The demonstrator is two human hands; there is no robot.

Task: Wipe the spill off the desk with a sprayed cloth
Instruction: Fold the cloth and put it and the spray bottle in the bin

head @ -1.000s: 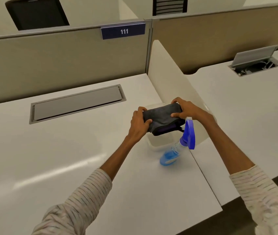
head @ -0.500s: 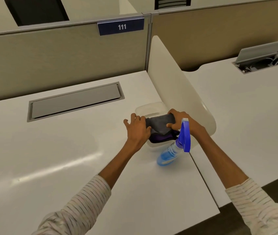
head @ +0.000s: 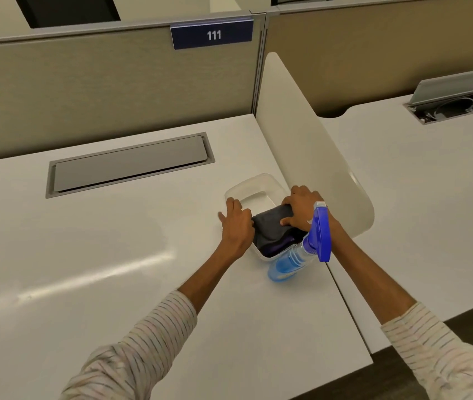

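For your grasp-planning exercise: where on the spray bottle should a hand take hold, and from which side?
Probably the clear neck just under the blue trigger head of the spray bottle, from the near side. It stands upright on the desk against the white bin, whose wall blocks the far side.

Open-plan office: numbered cubicle partition [head: 114,82], white desk [head: 85,255] with cable hatch [head: 130,164].

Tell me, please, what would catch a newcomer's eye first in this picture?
The blue plastic spray bottle stands out, near the white desk's right edge. Just behind it, the left hand and right hand press a folded dark grey cloth into a translucent plastic bin.
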